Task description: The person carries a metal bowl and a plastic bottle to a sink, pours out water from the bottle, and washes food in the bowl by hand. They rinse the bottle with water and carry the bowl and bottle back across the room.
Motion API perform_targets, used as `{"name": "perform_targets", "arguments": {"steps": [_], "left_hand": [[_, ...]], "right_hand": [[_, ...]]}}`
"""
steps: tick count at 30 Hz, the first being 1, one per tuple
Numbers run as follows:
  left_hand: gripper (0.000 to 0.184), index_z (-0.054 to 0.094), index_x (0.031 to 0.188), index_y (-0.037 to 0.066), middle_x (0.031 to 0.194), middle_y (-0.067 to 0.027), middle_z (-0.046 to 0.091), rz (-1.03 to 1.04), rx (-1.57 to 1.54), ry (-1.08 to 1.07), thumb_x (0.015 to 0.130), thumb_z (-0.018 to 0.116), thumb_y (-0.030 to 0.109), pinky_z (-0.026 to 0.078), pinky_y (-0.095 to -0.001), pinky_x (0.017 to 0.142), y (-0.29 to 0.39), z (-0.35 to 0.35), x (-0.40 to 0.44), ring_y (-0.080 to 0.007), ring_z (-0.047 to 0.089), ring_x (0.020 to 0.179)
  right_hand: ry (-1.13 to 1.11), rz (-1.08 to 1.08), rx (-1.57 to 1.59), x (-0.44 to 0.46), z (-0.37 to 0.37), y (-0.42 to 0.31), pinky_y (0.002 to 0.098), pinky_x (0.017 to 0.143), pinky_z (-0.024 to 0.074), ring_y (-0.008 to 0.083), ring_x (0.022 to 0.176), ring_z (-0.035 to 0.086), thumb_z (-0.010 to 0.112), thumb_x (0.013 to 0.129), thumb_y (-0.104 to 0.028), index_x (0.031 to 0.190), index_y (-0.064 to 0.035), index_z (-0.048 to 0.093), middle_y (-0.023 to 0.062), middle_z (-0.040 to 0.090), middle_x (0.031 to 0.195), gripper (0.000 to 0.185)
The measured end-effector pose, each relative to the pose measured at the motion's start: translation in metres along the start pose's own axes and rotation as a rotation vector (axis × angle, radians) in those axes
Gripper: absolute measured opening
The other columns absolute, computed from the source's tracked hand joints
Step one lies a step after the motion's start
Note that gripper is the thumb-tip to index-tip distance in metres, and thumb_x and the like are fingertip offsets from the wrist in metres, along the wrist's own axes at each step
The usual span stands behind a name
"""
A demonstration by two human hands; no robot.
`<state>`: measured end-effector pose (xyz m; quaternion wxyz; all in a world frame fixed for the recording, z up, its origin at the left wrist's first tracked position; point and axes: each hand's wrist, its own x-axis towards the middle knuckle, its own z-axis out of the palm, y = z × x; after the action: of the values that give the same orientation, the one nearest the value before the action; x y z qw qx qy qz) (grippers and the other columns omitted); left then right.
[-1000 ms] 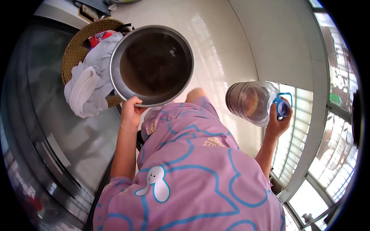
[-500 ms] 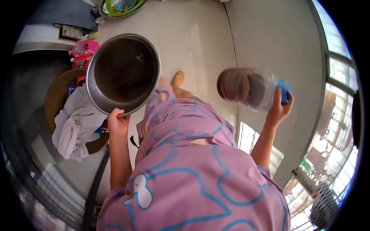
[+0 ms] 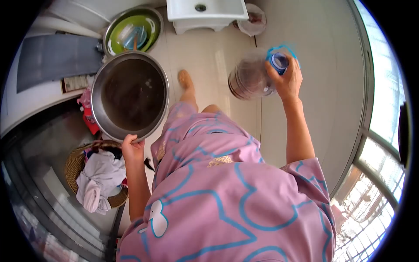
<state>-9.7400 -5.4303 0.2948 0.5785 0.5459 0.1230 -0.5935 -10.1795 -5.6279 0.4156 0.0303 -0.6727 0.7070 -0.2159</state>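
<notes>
My left hand (image 3: 132, 148) grips the near rim of a round metal basin (image 3: 164, 102), thumb on top of the edge. Dark brownish liquid (image 3: 131, 94) with a few pale bubbles lies in the basin. Out to the right, my right hand (image 3: 287, 81) is closed around the neck of a large clear plastic bottle (image 3: 253, 74), near its blue handle ring. The bottle's mouth is uncapped and faces up toward me. Its body is slightly blurred, so whether liquid is inside is hard to tell.
Ahead stands a white sink (image 3: 209, 15) with a drain. Left of it, a green basin (image 3: 150, 32) sits inside a metal one. A plastic bag (image 3: 253, 22) rests by the wall. At left, a wicker basket (image 3: 74, 170) holds clothes (image 3: 100, 179). A wall runs along the right.
The view has moved forward, bringing the sink into sight. My right hand has raised the bottle farther ahead and turned its mouth toward me. The basin is still in my left hand.
</notes>
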Motion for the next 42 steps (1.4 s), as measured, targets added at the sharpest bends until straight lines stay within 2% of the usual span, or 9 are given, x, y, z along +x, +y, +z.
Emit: {"name": "perform_targets", "arguments": {"steps": [6,11,16,21,24,26,29,35,42], "left_hand": [[0.009,0.056,0.080,0.004,0.089,-0.0062,0.064,0.006,0.066,0.043,0.078,0.052,-0.004,0.055,-0.0296,0.075,0.047,0.118,0.055,-0.0191,0.064,0.084],[0.012,0.058,0.085,0.001,0.094,-0.0106,0.065,0.007,0.059,-0.007,0.076,0.052,0.000,0.057,-0.0344,0.075,0.050,0.167,0.125,-0.0232,0.066,0.086],[0.014,0.058,0.087,-0.001,0.096,-0.0118,0.065,-0.003,0.023,0.077,0.076,0.051,-0.001,0.057,-0.0342,0.077,0.030,0.234,0.159,-0.0240,0.066,0.088],[0.024,0.058,0.098,-0.003,0.098,-0.0124,0.065,-0.031,-0.045,0.250,0.076,0.050,-0.001,0.057,-0.0348,0.080,0.001,0.287,0.172,-0.0241,0.066,0.090],[0.025,0.058,0.099,-0.003,0.098,-0.0121,0.064,-0.046,-0.031,0.260,0.075,0.050,-0.001,0.057,-0.0348,0.079,-0.009,0.296,0.192,-0.0240,0.066,0.089],[0.024,0.058,0.098,-0.003,0.097,-0.0118,0.064,-0.079,-0.037,0.293,0.075,0.050,-0.001,0.057,-0.0343,0.077,-0.013,0.303,0.201,-0.0238,0.066,0.088],[0.022,0.059,0.094,-0.003,0.095,-0.0117,0.064,-0.123,-0.018,0.329,0.075,0.051,-0.002,0.057,-0.0333,0.074,-0.017,0.313,0.221,-0.0235,0.066,0.087],[0.018,0.060,0.090,-0.004,0.087,-0.0110,0.063,-0.176,0.063,0.361,0.074,0.052,-0.001,0.057,-0.0326,0.069,-0.019,0.328,0.252,-0.0226,0.066,0.078],[0.021,0.058,0.094,-0.002,0.085,-0.0083,0.062,-0.189,0.087,0.415,0.074,0.052,-0.003,0.057,-0.0314,0.066,-0.012,0.338,0.270,-0.0197,0.065,0.075]], "right_hand": [[-0.158,-0.168,-0.114,0.149,0.066,0.026,0.0413,0.082,0.0487,0.0314,0.099,0.060,0.069,0.074,-0.043,0.100,-0.0037,0.060,0.0151,0.065,0.095,0.048],[-0.594,-0.113,-0.347,0.251,0.136,0.056,0.0421,0.085,0.0480,0.0307,0.102,0.060,0.062,0.077,-0.053,0.102,-0.0021,0.060,0.0158,0.065,0.102,0.057],[-0.778,-0.195,-0.360,0.335,0.223,0.093,0.0408,0.087,0.0474,0.0299,0.105,0.060,0.062,0.077,-0.054,0.102,-0.0003,0.061,0.0169,0.065,0.108,0.059],[-1.051,-0.206,-0.402,0.374,0.305,0.099,0.0400,0.084,0.0495,0.0327,0.096,0.064,0.062,0.074,-0.051,0.102,0.0004,0.063,0.0189,0.067,0.101,0.058],[-1.189,-0.228,-0.431,0.392,0.352,0.094,0.0390,0.083,0.0503,0.0312,0.096,0.065,0.061,0.073,-0.051,0.101,-0.0019,0.066,0.0183,0.068,0.101,0.057],[-1.419,-0.345,-0.541,0.404,0.377,0.091,0.0379,0.082,0.0502,0.0294,0.096,0.065,0.059,0.072,-0.051,0.100,-0.0048,0.069,0.0152,0.068,0.101,0.055],[-1.566,-0.301,-0.578,0.417,0.403,0.086,0.0378,0.081,0.0497,0.0310,0.092,0.065,0.058,0.071,-0.052,0.096,-0.0026,0.070,0.0172,0.068,0.097,0.057],[-1.623,-0.375,-0.613,0.427,0.458,0.108,0.0357,0.079,0.0494,0.0285,0.090,0.065,0.058,0.069,-0.050,0.098,-0.0067,0.071,0.0138,0.069,0.095,0.054],[-1.701,-0.376,-0.670,0.470,0.484,0.081,0.0363,0.077,0.0487,0.0272,0.089,0.064,0.062,0.068,-0.048,0.096,-0.0067,0.070,0.0136,0.068,0.098,0.051]]}}
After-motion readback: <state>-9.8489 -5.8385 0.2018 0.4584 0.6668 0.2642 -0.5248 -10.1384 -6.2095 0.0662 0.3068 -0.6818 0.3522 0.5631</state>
